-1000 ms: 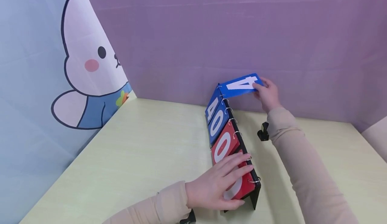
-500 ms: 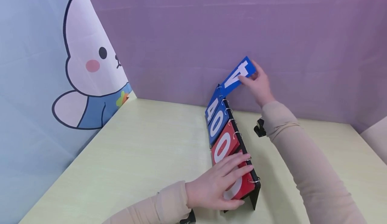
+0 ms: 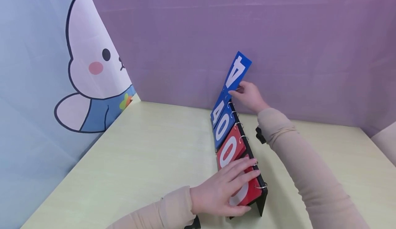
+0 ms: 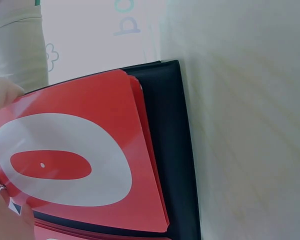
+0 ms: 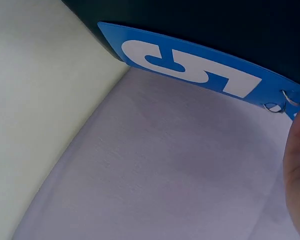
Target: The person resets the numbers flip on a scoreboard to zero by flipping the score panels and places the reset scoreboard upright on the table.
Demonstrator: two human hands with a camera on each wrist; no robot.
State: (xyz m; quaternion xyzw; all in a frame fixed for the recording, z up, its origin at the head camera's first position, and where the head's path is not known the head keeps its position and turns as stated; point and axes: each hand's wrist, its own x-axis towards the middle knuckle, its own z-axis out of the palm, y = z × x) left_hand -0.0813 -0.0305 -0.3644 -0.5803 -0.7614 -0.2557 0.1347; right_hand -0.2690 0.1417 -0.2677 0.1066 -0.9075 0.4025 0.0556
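A black flip scoreboard [image 3: 262,195] stands tent-like on the table, with red and blue number cards on rings. My left hand [image 3: 222,187] rests with spread, fairly straight fingers across the end red card [image 3: 252,191], which shows a 0. In the left wrist view that 0 card [image 4: 105,95] shows close up, with finger parts at the left edge. At the far end, my right hand [image 3: 250,96] pinches a raised blue card [image 3: 242,58] with a 4 near its ringed edge. The right wrist view shows a blue 5 card [image 5: 215,55] hanging beside that hand's fingers [image 5: 296,145].
The pale wooden table [image 3: 154,146] extends to both sides of the scoreboard. A purple backdrop [image 3: 185,43] rises close behind its far end. At left hangs a light-blue cloth [image 3: 31,84] with a cartoon animal.
The raised blue 4 card has swung up and leftward, from leaning over the right to nearly upright. My right hand has moved left and down to the card's ringed edge. The left hand stays put.
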